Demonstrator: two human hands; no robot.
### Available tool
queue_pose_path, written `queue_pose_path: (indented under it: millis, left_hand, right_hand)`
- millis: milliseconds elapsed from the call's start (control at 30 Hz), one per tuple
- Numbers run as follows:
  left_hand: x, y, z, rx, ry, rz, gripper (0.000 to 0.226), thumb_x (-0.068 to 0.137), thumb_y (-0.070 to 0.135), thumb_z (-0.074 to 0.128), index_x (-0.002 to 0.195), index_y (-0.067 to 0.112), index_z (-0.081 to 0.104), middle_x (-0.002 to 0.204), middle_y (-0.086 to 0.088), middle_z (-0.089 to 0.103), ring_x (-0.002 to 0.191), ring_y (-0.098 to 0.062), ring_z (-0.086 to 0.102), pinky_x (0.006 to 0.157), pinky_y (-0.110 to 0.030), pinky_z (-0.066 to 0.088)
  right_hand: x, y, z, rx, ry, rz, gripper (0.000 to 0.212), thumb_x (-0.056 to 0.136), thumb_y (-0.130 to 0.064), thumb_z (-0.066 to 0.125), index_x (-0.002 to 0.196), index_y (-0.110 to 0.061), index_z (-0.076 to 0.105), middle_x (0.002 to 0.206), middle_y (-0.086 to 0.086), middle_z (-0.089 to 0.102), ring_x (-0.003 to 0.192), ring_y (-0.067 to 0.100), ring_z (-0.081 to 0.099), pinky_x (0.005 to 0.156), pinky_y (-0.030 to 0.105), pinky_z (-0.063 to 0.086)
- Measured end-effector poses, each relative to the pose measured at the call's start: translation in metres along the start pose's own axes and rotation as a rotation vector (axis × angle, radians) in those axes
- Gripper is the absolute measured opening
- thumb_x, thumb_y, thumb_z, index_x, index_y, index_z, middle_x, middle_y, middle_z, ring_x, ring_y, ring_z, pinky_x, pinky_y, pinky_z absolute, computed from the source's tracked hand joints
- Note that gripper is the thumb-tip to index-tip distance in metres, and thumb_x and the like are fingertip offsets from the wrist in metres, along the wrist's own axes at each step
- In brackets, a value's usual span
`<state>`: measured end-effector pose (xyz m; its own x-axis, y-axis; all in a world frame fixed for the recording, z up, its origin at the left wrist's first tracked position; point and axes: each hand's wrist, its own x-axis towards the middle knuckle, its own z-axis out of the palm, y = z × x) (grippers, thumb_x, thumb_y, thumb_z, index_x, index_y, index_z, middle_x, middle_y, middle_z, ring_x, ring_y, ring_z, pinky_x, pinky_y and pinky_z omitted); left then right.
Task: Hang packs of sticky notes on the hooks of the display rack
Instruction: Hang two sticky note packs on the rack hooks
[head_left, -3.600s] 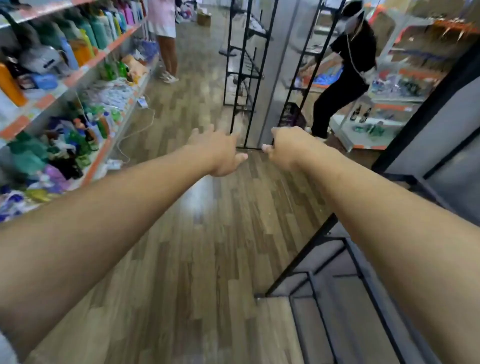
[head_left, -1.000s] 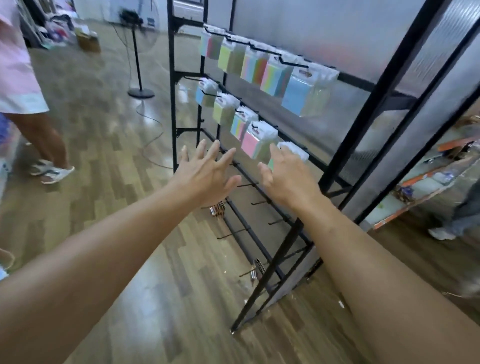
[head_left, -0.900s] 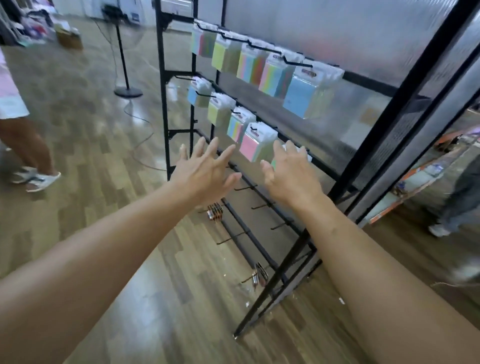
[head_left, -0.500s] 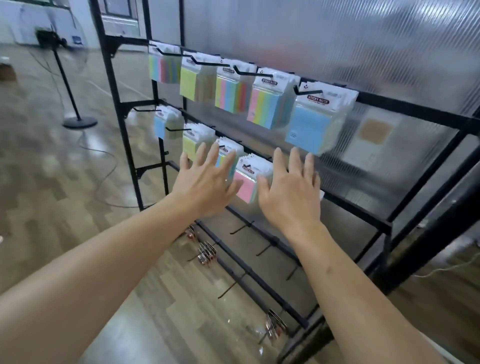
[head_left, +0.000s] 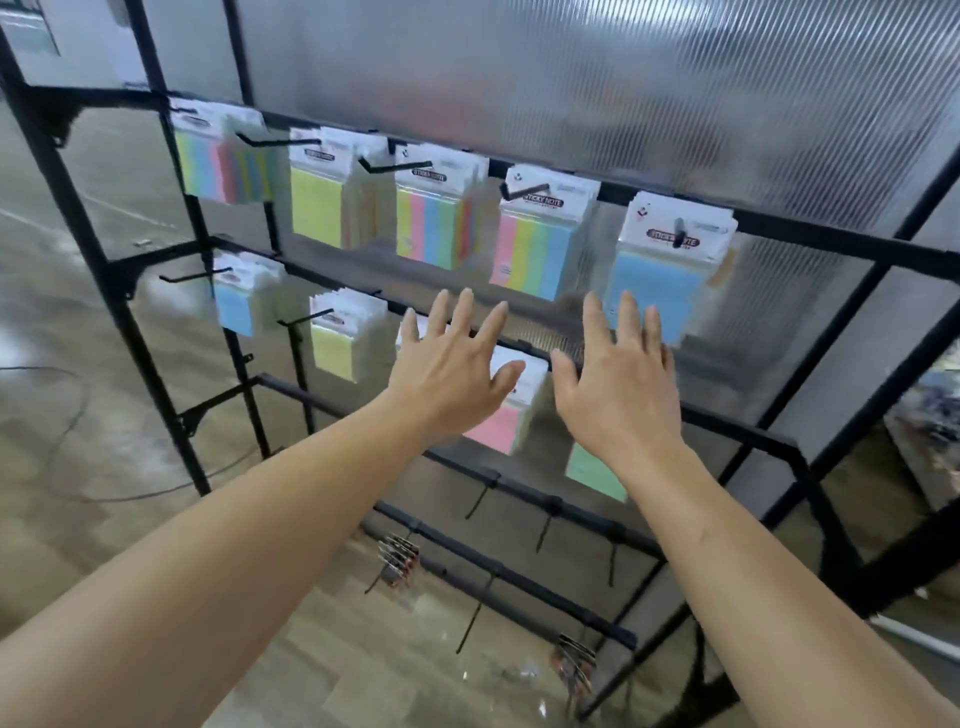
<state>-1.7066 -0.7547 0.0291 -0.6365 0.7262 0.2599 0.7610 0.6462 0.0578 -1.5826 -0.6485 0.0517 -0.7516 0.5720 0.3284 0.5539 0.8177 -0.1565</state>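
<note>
While neither hand holds a pack, the step in hand looks like an approach to the rack rather than a hanging. The next move calls for fetching a pack first, since no loose stock shows anywhere in view.

The tall black metal display rack (head_left: 841, 241) stands in front of a translucent ribbed plastic panel (head_left: 623, 78) and carries several cross rails. Its top rail holds five loaded hooks. From the left these are striped pastel sticky-note packs (head_left: 223, 156), plain yellow packs (head_left: 317, 208), a second striped stack (head_left: 431, 223), a pink-to-blue stack headed "STICKY NOTE" (head_left: 535, 249) and pale blue packs (head_left: 660, 280). The second rail carries smaller blue packs (head_left: 234, 306), small yellow packs (head_left: 335, 348), a stack mostly hidden behind a hand, pink packs (head_left: 498, 426) and green packs (head_left: 597, 473). Both upper rails seem stocked, so the work left likely lies lower.

The left hand (head_left: 452, 379) is empty, its fingers straight and spread, and sits in front of the pink packs. Whether it touches them I cannot tell. The right hand (head_left: 618, 384) is likewise flat and empty, in front of the second rail and just above the green packs.

The thin black wire hooks (head_left: 544, 530) on the lower rails mostly hang bare. A new pack's punched white header would have to be threaded over one upturned tip. Small dark-and-red clusters (head_left: 397, 561) hang down there too, possibly clips, though they are too blurred to name.
</note>
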Motion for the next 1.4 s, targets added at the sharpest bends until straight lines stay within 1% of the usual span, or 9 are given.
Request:
queue_pose_path:
  millis: [200, 500, 767, 900, 1000, 1100, 1267, 1333, 1400]
  left_hand:
    - [-0.003, -0.096, -0.012, 0.055, 0.028, 0.061, 0.068, 0.098, 0.060, 0.022, 0.155, 0.028, 0.003, 0.163, -0.011, 0.001, 0.150, -0.032, -0.003, 0.117, -0.056, 0.007]
    - [-0.002, -0.256, -0.011, 0.048, 0.043, -0.108, 0.067, 0.099, 0.055, 0.029, 0.155, 0.027, 0.005, 0.162, -0.014, 0.002, 0.149, -0.035, 0.002, 0.119, -0.052, 0.014]
    - [0.044, -0.362, -0.001, -0.008, 0.077, -0.211, 0.067, 0.099, 0.055, 0.029, 0.155, 0.027, 0.007, 0.163, -0.014, 0.004, 0.150, -0.034, 0.002, 0.118, -0.052, 0.012]
    - [0.082, -0.399, -0.001, -0.062, 0.079, -0.245, 0.069, 0.098, 0.054, 0.032, 0.156, 0.024, 0.009, 0.163, -0.014, 0.007, 0.150, -0.032, 0.004, 0.117, -0.051, 0.015]
    - [0.111, -0.416, -0.003, -0.193, 0.149, -0.249, 0.070, 0.099, 0.050, 0.039, 0.155, 0.018, 0.012, 0.161, -0.014, 0.014, 0.148, -0.031, 0.011, 0.116, -0.049, 0.021]
    - [0.140, -0.433, -0.004, -0.414, 0.264, -0.242, 0.067, 0.095, 0.044, 0.049, 0.151, 0.014, 0.024, 0.148, -0.011, 0.036, 0.137, -0.027, 0.032, 0.111, -0.046, 0.033]
    - [0.164, -0.445, -0.013, -0.766, 0.379, -0.267, 0.040, 0.093, 0.031, 0.060, 0.128, 0.017, 0.047, 0.101, 0.017, 0.051, 0.095, -0.004, 0.052, 0.076, -0.020, 0.040]
    - [0.167, -0.446, -0.010, -0.903, 0.409, -0.308, 0.043, 0.093, 0.032, 0.062, 0.131, 0.018, 0.048, 0.102, 0.019, 0.053, 0.090, 0.004, 0.053, 0.080, -0.020, 0.044]
    - [0.168, -0.452, -0.006, -0.966, 0.432, -0.340, 0.042, 0.091, 0.035, 0.065, 0.127, 0.018, 0.051, 0.104, 0.010, 0.056, 0.093, -0.005, 0.055, 0.085, -0.027, 0.047]
  right_hand:
    - [0.020, -0.090, 0.021, -0.004, -0.029, 0.015, 0.064, 0.101, -0.045, 0.034, 0.154, -0.017, 0.011, 0.161, 0.014, 0.009, 0.148, 0.036, 0.005, 0.117, 0.052, 0.018]
    - [0.071, -0.216, 0.063, 0.002, -0.042, -0.106, 0.060, 0.101, -0.042, 0.032, 0.153, -0.015, 0.017, 0.159, 0.013, 0.019, 0.145, 0.036, 0.013, 0.114, 0.052, 0.024]
    - [0.142, -0.315, 0.112, 0.198, 0.031, -0.276, 0.061, 0.100, -0.041, 0.037, 0.152, -0.014, 0.021, 0.157, 0.012, 0.025, 0.145, 0.031, 0.019, 0.115, 0.047, 0.026]
    - [0.181, -0.352, 0.127, 0.341, 0.093, -0.306, 0.059, 0.100, -0.037, 0.042, 0.151, -0.011, 0.026, 0.148, 0.007, 0.038, 0.131, 0.027, 0.041, 0.097, 0.040, 0.041]
    - [0.206, -0.373, 0.135, 0.465, 0.091, -0.278, 0.059, 0.101, -0.034, 0.044, 0.151, -0.010, 0.025, 0.151, 0.007, 0.037, 0.133, 0.026, 0.041, 0.100, 0.037, 0.039]
    - [0.227, -0.383, 0.141, 0.539, 0.120, -0.224, 0.056, 0.100, -0.031, 0.046, 0.149, -0.010, 0.030, 0.148, 0.008, 0.041, 0.132, 0.023, 0.042, 0.100, 0.032, 0.036]
    - [0.241, -0.390, 0.150, 0.664, 0.213, -0.143, 0.050, 0.097, -0.026, 0.052, 0.143, -0.009, 0.041, 0.137, 0.007, 0.051, 0.121, 0.022, 0.052, 0.100, 0.036, 0.043]
    - [0.239, -0.392, 0.156, 0.695, 0.266, -0.132, 0.045, 0.096, -0.022, 0.054, 0.137, -0.008, 0.048, 0.129, 0.008, 0.057, 0.114, 0.021, 0.057, 0.096, 0.033, 0.046]
    - [0.233, -0.391, 0.159, 0.732, 0.403, -0.120, 0.035, 0.092, -0.016, 0.057, 0.125, -0.005, 0.057, 0.113, 0.008, 0.063, 0.098, 0.020, 0.062, 0.085, 0.036, 0.053]
